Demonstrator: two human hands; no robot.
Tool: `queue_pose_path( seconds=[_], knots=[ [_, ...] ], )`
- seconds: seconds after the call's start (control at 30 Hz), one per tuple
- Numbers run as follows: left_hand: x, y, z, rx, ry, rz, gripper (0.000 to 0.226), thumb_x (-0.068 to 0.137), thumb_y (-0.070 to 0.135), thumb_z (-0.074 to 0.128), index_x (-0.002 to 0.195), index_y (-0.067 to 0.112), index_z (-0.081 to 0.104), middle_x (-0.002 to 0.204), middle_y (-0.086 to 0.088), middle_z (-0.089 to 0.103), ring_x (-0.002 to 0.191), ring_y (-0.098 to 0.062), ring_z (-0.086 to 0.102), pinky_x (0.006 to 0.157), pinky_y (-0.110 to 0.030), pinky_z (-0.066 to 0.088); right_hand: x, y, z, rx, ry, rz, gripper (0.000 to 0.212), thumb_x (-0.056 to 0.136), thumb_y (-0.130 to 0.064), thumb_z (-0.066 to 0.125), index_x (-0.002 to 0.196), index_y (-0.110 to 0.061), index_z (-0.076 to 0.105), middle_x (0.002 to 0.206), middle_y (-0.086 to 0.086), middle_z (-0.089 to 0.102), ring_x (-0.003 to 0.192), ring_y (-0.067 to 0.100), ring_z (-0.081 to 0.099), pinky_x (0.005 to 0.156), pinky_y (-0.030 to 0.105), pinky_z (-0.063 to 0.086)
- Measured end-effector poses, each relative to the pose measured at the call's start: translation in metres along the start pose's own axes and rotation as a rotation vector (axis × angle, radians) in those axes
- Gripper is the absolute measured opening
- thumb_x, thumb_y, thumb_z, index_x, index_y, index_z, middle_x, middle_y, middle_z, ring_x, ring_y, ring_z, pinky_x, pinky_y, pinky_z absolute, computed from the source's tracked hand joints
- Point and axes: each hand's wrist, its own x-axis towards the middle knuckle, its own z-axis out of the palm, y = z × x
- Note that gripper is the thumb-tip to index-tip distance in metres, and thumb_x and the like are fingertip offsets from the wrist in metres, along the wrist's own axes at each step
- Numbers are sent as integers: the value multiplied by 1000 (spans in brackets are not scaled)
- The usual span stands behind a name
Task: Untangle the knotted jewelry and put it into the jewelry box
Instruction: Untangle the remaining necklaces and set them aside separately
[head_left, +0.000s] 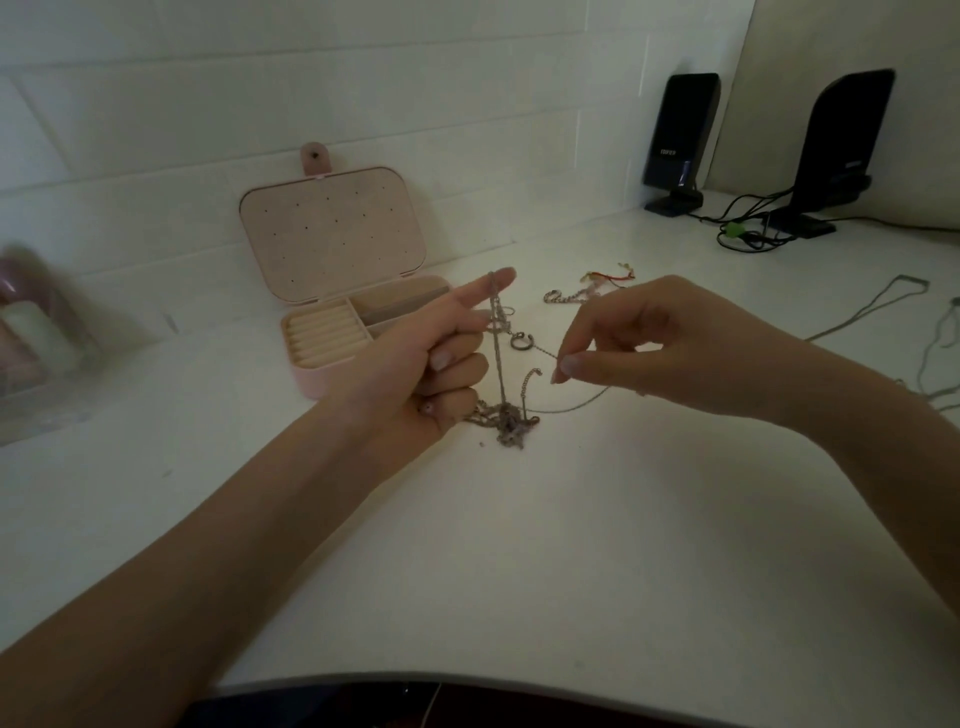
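We're mid-untangle — the knotted jewelry (506, 423) sits bunched on the white tabletop (519, 545), just in front of the left hand (431, 358). Left hand's grip: index finger out straight with a chain (497, 332) draped over it and hanging to the knot, other fingers curled in; whether they clamp anything we can't tell. Right hand (639, 343) pinches a thin strand (576, 405) between thumb and fingertip, drawn out sideways from the clump. Pink jewelry box (332, 338) stands open behind the left hand, nothing visibly stowed yet. Next move, we'd judge — ease the pinched strand free through the knot, slowly, not yanking it tighter.
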Motion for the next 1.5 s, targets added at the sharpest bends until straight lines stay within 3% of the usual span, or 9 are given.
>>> queue_pose_path(
  seconds=[0.13,0.23,0.37,0.47,0.6,0.77,1.2,1.37,1.5],
  knots=[
    [-1,0,2,4,-35,1,42,95,8,38,126,27,58,41,10,24,34,-4,17,36,-18,8,0,2,-1,-35,-20,36,15,77,-29,61,70,-23,72,74,-9,68,80,13,63,77,14,45],
    [-3,-1,5,55,-50,39,44,95,7,39,128,31,56,43,9,24,35,-3,18,36,-18,10,0,4,-2,-81,-75,76,18,74,-33,59,64,-26,72,84,-11,69,88,6,63,87,21,40],
    [-6,-3,8,164,-48,138,42,97,11,43,128,35,56,46,7,26,37,-4,20,35,-17,15,0,4,0,-95,-152,121,19,74,-44,59,70,-33,74,96,-23,66,97,-3,60,85,21,39],
    [-7,-4,10,189,-87,164,43,98,13,42,131,36,54,46,6,29,37,-4,21,35,-16,19,3,4,6,-99,-19,98,33,74,-63,55,81,-37,75,94,-21,68,93,0,61,87,28,47],
    [-8,-5,11,206,-158,176,49,96,6,40,133,35,53,44,5,30,38,-5,21,37,-20,15,7,-3,26,157,84,78,25,80,-47,60,93,-29,72,89,-13,70,83,4,65,76,18,52],
    [-8,-6,10,263,-178,187,56,92,2,43,134,38,50,40,7,28,39,-6,20,43,-26,13,6,-3,36,436,49,134,10,88,-24,63,95,-20,68,80,-8,69,78,6,64,86,31,54],
    [-7,-6,8,345,-161,254,67,80,6,52,136,42,46,40,8,29,37,-6,23,40,-20,22,5,-5,27,1095,41,211,3,79,-16,59,82,-15,60,87,1,68,87,15,65,85,28,55],
    [-6,-8,8,363,-163,252,71,77,3,52,136,43,46,38,7,30,36,-6,24,40,-22,22,5,-6,28,1286,-5,317,12,83,-16,50,72,-14,54,75,2,56,73,17,57,72,30,54],
    [-5,-9,6,346,-157,246,72,78,1,51,138,40,44,38,7,28,36,-6,23,39,-20,24,7,-5,23,1277,84,326,12,87,-15,52,75,-14,54,74,2,57,68,14,55,69,27,54]
  ],
)
